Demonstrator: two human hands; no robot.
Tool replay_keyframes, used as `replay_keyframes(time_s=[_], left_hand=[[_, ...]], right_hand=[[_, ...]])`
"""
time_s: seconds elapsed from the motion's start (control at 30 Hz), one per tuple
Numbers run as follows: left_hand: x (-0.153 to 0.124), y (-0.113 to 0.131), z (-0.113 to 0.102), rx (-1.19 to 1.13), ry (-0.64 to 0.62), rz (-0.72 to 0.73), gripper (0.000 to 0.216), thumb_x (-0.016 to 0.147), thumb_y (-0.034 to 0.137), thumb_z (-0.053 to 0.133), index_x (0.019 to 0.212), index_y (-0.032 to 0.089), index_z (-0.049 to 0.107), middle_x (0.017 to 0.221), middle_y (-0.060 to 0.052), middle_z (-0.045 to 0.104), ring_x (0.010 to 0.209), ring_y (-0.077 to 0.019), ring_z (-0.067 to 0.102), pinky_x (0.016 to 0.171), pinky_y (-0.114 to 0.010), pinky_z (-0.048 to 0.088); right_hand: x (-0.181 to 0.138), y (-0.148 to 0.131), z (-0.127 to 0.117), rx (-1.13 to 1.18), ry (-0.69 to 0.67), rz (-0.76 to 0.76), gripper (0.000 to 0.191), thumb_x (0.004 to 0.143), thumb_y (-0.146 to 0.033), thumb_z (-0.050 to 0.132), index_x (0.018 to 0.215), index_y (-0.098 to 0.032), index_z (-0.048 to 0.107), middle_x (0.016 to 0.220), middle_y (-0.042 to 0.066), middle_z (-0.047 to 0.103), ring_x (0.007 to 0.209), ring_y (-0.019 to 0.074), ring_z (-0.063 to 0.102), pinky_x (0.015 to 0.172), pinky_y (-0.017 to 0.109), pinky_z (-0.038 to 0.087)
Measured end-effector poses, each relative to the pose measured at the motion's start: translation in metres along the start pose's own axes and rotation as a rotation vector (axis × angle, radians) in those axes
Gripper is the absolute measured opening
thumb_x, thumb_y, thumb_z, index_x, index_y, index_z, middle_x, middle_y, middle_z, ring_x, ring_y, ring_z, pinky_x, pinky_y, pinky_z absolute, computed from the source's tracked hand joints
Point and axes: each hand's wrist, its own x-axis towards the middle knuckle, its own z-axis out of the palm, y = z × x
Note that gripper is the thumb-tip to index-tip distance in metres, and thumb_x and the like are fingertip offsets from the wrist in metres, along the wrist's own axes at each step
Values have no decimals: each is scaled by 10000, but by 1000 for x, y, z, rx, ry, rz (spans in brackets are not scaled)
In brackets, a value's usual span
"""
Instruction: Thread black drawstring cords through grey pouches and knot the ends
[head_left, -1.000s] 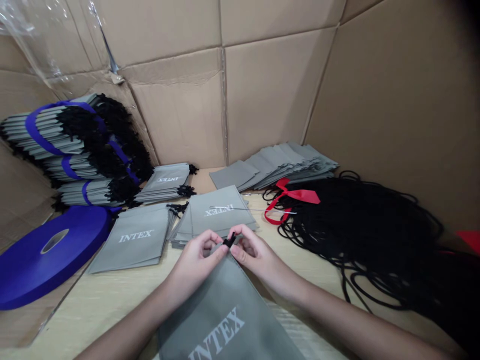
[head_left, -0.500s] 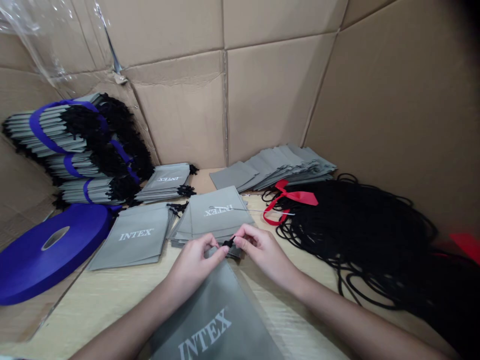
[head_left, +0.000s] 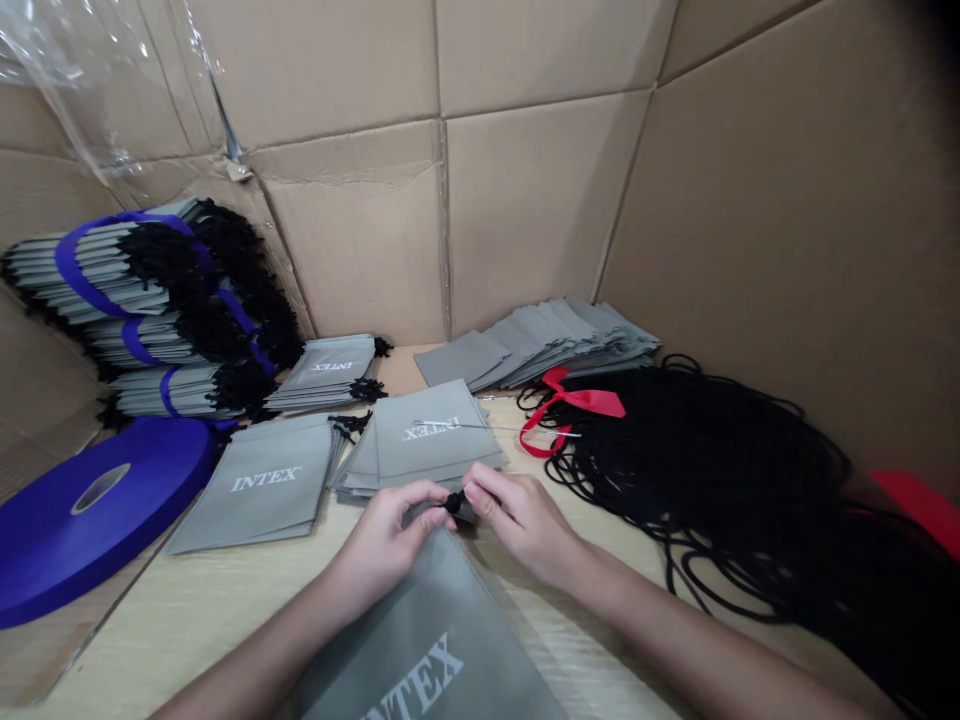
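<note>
a grey intex drawstring bag (white print) lies flat, black cord end pinched.

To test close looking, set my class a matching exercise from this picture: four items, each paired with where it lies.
Items:
1. roll of blue ribbon
2. red ribbon bow
3. heap of black cord
4. grey INTEX bag

Places:
A. just below the left hand and right hand, nearest the camera
B. at the far edge of the black heap
C. right of the hands, reaching toward the cardboard wall
D. at the left, beside a flat stack of INTEX bags

Right pairs: 1-D; 2-B; 3-C; 4-A
</note>
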Motion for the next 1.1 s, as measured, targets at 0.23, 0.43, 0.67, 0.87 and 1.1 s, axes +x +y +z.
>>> replay_keyframes(time_s=[0.23, 0.43, 0.67, 0.87, 1.1], left_hand=[[-3, 6, -1, 96, 12, 8, 188, 829, 272, 482, 887, 162, 624, 835, -28, 678, 781, -166, 596, 702, -235, 445], [-4, 4, -1, 201, 44, 40, 242, 843, 335, 469, 915, 180, 641, 852, -23, 686, 780, -165, 608, 666, -218, 458], [-3, 1, -1, 190, 48, 17, 266, 838, 345, 490, 983, 211, 668, 1006, -22, 688, 925, -187, 623, 820, -258, 460], [-5, 1, -1, 228, 43, 16, 268, 843, 342, 488, 993, 219, 674, 1019, -4, 686, 909, -179, 633, 795, -236, 457], [-1, 7, -4, 130, -24, 13, 254, 849, 326, 483, 869, 176, 687, 888, -2, 699, 822, -156, 612, 726, -195, 425]], right_hand=[[1, 1, -1, 59, 25, 10, 300, 921, -358, 330, 682, -201, 421, 569, -54, 356, 518, 94, 342, 502, 214, 252], [3, 7, -1, 70, 5, -2, 292, 912, -379, 346, 682, -204, 384, 571, -61, 340, 517, 89, 331, 495, 207, 251], [4, 3, -2, 194, 22, 48, 292, 897, -348, 373, 647, -198, 357, 563, -62, 309, 515, 86, 291, 478, 212, 229], [5, 2, -1, 263, 18, 66, 315, 886, -332, 389, 609, -197, 322, 557, -63, 264, 510, 85, 255, 464, 219, 207], [3, 4, -7, 152, 20, 20, 199, 894, -372, 414, 953, -199, 493, 663, -34, 524, 580, 106, 478, 550, 212, 362]])
